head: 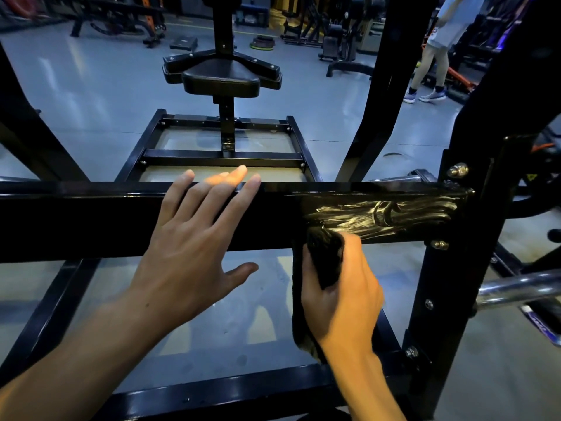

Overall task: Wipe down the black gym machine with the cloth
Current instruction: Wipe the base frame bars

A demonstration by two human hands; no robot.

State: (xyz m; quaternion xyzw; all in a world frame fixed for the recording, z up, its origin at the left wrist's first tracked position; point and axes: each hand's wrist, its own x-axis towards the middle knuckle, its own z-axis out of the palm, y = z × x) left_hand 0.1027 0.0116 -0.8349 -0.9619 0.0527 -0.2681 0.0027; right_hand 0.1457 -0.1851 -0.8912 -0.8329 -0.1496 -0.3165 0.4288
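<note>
While the right hand (340, 287) clutches the black cloth (323, 256) against the crossbar's (91, 226) lower edge and the left hand (194, 238) rests flat, unclenched, smears near the right corner may dry streaky.

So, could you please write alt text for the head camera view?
A person's right hand grips a dark cloth against a black machine crossbar, beside wet streaks. The left hand rests open on the bar, its padded seat beyond.

Left hand (194, 238) flat, fingers spread; right hand (343, 302) curled, gripping
</note>
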